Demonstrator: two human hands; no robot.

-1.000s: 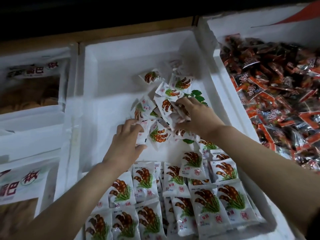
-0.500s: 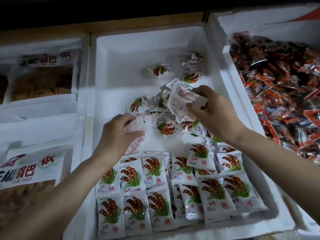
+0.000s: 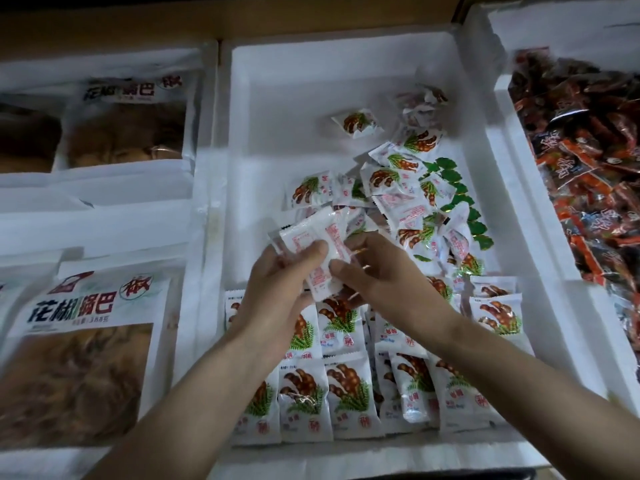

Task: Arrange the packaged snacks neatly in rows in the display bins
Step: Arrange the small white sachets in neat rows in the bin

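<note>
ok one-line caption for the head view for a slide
Left hand and right hand hold white packets above neat rows in the foam bin, loose pile behind.

red-wrapper bin (image 3: 512,174): cropped | rowed packets (image 3: 349,393): partly under forearms (image 3: 502,368)

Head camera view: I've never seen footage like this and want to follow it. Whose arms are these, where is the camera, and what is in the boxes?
There is no machine here. A person wears one camera on the head, looking forward and down, so the arms entering from below are their own. The left hand and right hand together grip a few small packets, plain backs up, above a white foam bin. At the bin's near end, matching packets lie in neat rows. Further back is a loose heap, not yet sorted. The bin to the left holds large snack bags, and the one to the right holds red-wrapped snacks.
</note>
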